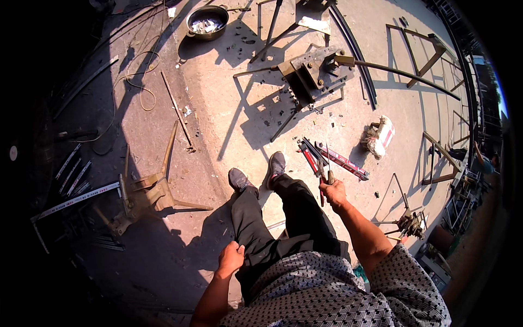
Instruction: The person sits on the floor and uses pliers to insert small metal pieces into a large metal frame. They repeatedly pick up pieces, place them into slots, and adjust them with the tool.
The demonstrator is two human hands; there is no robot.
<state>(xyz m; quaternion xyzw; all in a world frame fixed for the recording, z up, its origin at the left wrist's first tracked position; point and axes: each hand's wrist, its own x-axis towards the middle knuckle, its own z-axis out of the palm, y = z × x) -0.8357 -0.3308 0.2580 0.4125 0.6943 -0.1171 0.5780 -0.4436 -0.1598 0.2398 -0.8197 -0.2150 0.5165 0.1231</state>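
My right hand (333,193) is closed around a slim tool with a red grip (322,197); its thin shaft points away from me. Its exact kind is hard to make out. Just beyond the fist, dark and red strips (309,158) overlap the tool in view, and I cannot tell whether they are held with it. A bundle of red, white and black strips (343,162) lies on the ground to their right. My left hand (231,257) hangs beside my left thigh with its fingers curled, and whatever they may hold is hidden.
Ahead stands a metal work stand (310,76) with a long bar reaching right. A metal basin (207,24) holds scraps at the far left. Left of my feet sits a legged stand (155,193). A white sack-wrapped object (379,136) and metal frames (436,54) are on the right.
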